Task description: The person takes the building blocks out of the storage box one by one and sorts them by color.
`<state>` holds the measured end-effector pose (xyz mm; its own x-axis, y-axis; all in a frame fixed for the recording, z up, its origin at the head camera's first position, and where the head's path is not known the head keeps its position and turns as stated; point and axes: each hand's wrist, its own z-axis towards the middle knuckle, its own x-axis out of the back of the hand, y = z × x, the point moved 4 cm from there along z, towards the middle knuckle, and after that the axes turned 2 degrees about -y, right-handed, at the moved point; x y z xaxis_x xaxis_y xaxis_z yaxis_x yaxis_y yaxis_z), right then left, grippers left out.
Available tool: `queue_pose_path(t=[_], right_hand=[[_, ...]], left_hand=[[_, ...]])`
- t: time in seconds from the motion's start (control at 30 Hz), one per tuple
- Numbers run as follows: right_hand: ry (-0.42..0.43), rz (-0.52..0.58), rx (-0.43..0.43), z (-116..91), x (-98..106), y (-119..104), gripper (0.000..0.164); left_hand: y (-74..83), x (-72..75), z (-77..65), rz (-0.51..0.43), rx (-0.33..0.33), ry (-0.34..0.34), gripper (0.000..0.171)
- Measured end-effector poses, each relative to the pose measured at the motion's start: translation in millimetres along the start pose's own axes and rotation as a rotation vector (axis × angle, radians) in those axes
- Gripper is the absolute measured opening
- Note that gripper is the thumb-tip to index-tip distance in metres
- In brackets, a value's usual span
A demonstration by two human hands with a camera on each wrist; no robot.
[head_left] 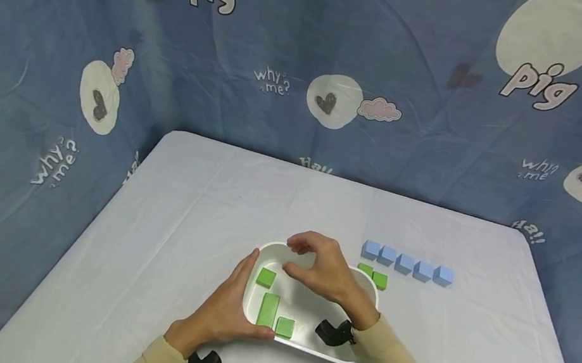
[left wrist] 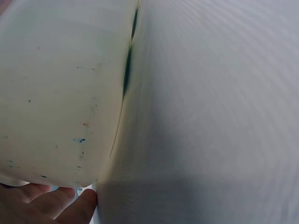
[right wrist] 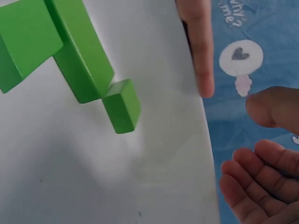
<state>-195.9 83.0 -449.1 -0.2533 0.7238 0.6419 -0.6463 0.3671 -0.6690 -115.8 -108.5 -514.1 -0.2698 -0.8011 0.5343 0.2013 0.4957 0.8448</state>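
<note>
Green blocks (head_left: 268,310), head view: three inside white tray (head_left: 301,302), just right of the left hand (head_left: 223,309), fingers straight against tray wall. Right hand (head_left: 325,271) over tray, thumb and fingers parted, nothing between; two more green blocks (head_left: 380,280) and blue cubes (head_left: 404,264) to its right. Left wrist: fingertips at tray's edge. Right wrist: blocks left of loosely curved fingers.

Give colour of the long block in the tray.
Green; the long block shows best in the right wrist view.
</note>
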Motion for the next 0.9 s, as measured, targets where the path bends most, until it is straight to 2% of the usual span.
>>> queue_pose_path(t=[0.33,0.53,0.9], right_hand=[[-0.060,-0.047,0.006,4,-14,-5,0.030],[-0.101,-0.037,-0.034,2,-22,-4,0.033],[-0.169,-0.107,-0.015,3,-37,-1,0.041]], left_hand=[[2.1,0.0,-0.1,0.009,-0.009,-0.003,0.147],[1.7,-0.6,1.0,0.019,-0.018,-0.002,0.148],[1.3,-0.4,1.1,0.027,-0.016,-0.003,0.148]])
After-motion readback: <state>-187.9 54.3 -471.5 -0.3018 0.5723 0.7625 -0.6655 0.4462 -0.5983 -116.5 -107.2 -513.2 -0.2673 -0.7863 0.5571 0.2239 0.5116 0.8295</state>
